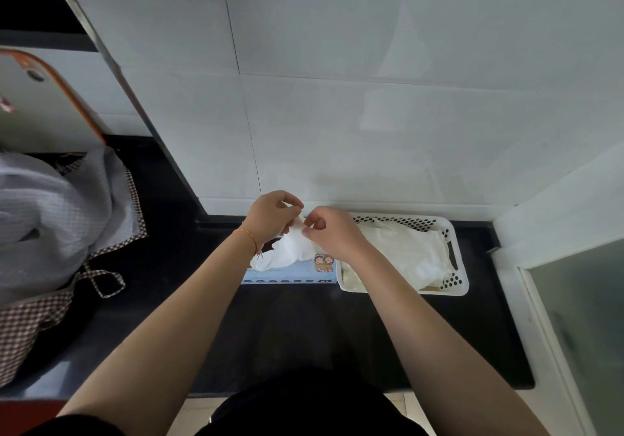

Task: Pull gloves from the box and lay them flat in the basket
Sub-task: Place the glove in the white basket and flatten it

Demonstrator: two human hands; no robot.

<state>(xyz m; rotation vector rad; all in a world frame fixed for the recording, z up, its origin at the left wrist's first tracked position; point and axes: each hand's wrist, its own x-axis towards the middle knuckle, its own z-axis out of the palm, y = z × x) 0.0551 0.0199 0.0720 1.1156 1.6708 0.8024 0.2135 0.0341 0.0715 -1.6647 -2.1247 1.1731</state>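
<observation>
A light blue glove box (290, 275) with a cartoon print stands on the black counter against the wall. A thin white glove (287, 249) hangs out of its top opening. My left hand (270, 214) and my right hand (329, 231) are both above the box and pinch the upper edge of this glove between thumb and fingers. Right of the box, touching it, stands a white perforated basket (456, 256) with several white gloves (408, 249) lying in it.
A checked and grey cloth bundle (57, 219) lies on the counter at the left. The black counter (297, 327) stretches toward me. A tiled wall (371, 114) rises right behind the box and basket. A frosted panel (580, 310) stands at the right.
</observation>
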